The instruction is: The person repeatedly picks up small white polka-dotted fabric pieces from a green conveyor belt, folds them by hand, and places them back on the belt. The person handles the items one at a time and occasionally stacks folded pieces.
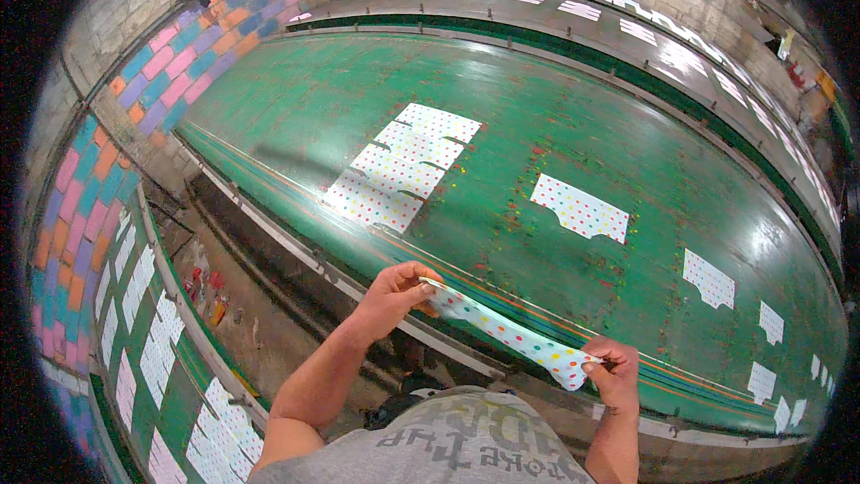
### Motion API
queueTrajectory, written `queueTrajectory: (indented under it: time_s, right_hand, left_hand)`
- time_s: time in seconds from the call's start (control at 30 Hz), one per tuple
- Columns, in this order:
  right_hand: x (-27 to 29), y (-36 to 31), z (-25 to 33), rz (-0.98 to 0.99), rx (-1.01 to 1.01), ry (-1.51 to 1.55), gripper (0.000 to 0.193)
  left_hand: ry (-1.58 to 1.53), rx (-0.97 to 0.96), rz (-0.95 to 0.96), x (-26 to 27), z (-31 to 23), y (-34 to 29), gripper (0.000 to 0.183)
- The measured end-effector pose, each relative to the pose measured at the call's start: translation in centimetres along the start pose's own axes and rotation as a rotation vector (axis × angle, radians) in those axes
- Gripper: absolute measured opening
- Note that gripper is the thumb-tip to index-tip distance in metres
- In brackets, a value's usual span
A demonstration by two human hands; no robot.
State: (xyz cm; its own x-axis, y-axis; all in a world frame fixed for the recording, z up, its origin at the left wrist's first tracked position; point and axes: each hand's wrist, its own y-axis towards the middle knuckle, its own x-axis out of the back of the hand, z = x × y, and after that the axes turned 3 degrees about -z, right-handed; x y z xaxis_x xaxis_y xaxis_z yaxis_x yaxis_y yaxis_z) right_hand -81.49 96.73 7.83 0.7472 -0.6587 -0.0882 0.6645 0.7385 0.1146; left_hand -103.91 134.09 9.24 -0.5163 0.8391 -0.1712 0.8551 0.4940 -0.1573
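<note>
Left hand (405,291) and right hand (614,375) pinch opposite ends of a dotted fabric piece (503,332)
Held at the near edge of the green table (309,81), this one is not yet laid flat; other dotted pieces (580,209) already are

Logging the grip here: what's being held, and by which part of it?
A white polka-dot cloth piece: the left hand pinches one end, the right hand the other.

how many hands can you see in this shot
2: the left hand, pinching one end of the dotted white piece, and the right hand, pinching its other end. No other hands show.
</note>
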Motion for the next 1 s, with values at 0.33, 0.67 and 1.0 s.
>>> queueTrajectory:
  time_s: [0.33,0.67,1.0]
  right_hand:
    - [-18.4,11.6,-3.4,-0.191,-0.081,-0.012,0.015]
    - [-26.8,15.9,-2.9,-0.11,-0.095,-0.475,0.016]
    - [-28.4,21.3,-5.1,-0.022,-0.067,-0.496,0.025]
  left_hand:
    - [0.034,0.063,0.139,17.3,0.8,5.2,0.045]
    - [0.316,-0.053,0.0,27.8,-0.6,11.0,0.021]
    - [0.338,-0.026,-0.225,30.5,-3.1,10.1,0.027]
